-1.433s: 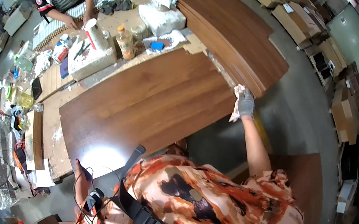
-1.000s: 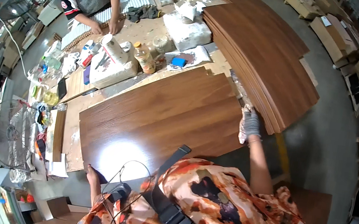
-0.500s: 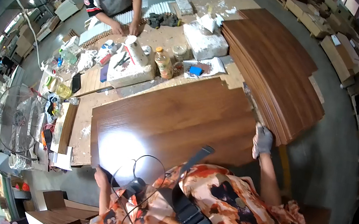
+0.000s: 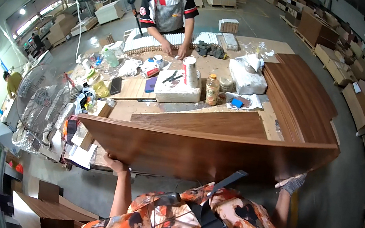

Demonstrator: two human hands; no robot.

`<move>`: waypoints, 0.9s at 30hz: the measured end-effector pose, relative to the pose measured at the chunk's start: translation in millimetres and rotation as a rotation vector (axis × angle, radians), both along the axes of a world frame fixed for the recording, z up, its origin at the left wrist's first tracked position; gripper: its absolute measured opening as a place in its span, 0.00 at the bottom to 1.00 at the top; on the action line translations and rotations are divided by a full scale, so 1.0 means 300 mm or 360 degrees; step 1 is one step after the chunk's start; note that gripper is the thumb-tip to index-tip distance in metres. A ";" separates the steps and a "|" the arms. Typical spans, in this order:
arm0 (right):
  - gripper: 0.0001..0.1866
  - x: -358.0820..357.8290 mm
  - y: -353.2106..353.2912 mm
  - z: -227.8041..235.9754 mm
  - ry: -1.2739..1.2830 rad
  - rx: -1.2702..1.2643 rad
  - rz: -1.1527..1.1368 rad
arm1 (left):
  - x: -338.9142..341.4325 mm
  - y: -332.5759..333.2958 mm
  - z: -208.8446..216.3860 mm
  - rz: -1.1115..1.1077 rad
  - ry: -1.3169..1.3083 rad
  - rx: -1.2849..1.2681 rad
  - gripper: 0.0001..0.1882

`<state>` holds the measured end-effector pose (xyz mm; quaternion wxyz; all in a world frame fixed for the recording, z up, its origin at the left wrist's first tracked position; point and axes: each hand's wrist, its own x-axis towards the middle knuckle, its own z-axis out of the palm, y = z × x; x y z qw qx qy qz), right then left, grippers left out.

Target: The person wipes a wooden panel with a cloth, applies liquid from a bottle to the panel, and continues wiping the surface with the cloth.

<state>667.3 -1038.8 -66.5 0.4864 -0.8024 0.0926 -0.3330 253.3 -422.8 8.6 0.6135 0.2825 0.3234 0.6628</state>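
A long brown wood-grain panel (image 4: 204,157) stands tilted up on edge in front of me, across the near side of the table. My left hand (image 4: 116,165) is closed on its lower edge toward the left end. At the right end my right hand (image 4: 292,183), in a grey glove, grips the lower corner; part of its fingers is hidden by the board. Behind the raised panel, another brown board (image 4: 205,120) lies flat on the worktable, partly covered from view. To the right is a stack of similar brown panels (image 4: 305,99).
A foam block (image 4: 177,94) bears a white cup and pens. Near it are an orange-capped bottle (image 4: 212,90), a blue sponge (image 4: 237,103) and a black phone (image 4: 116,86). Across the table a co-worker (image 4: 171,13) handles ribbed strips. A fan (image 4: 42,98) stands left.
The panel has gone from lying nearly flat to tilted up on edge, baring a board behind it. Both hands keep hold near its ends. My view has shifted, showing more of the room's far side.
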 end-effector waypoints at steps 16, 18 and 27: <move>0.22 -0.316 0.032 0.189 -0.0130 0.0972 0.0082 | 0.115 -0.016 -0.025 -0.0167 0.0223 0.0129 0.15; 0.22 -0.353 0.037 0.228 -0.0174 0.1101 0.0099 | 0.132 -0.016 -0.053 -0.0217 0.0285 0.0178 0.15; 0.23 -0.331 0.153 0.395 -0.0372 0.1750 0.0228 | 0.223 0.152 -0.095 -0.0209 0.0355 0.0131 0.20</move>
